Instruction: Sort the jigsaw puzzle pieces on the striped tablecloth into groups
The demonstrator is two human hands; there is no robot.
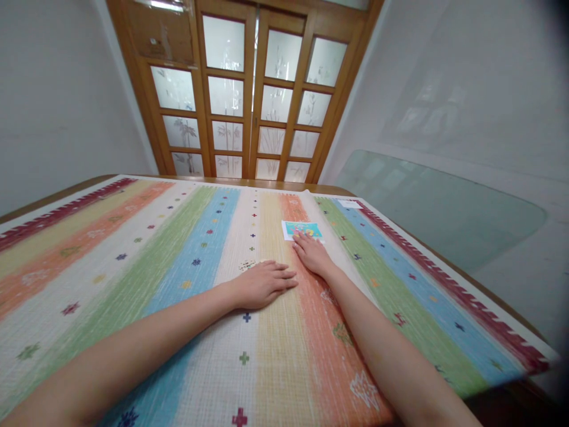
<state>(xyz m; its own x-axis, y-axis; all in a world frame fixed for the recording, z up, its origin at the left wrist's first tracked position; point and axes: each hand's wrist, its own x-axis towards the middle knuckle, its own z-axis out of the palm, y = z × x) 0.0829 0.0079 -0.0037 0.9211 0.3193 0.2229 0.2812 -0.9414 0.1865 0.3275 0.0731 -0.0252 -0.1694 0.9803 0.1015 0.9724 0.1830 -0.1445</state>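
Note:
My left hand (pixel 263 283) lies flat on the striped cloth (pixel 133 261), palm down, fingers stretched out toward the right. My right hand (pixel 312 254) also rests flat on the cloth, just right of the left hand. Its fingertips touch the near edge of a small card (pixel 303 229) with a teal picture and white border. Neither hand holds anything. A small dark speckled mark (pixel 247 264) sits on the cloth just beyond my left hand.
The cloth, striped in many colours, covers a wooden table (pixel 444 255). A small white label (pixel 349 203) lies near its far right corner. A wooden door with frosted glass panes (pixel 249 95) stands beyond. A glass sheet (pixel 435 207) leans against the right wall.

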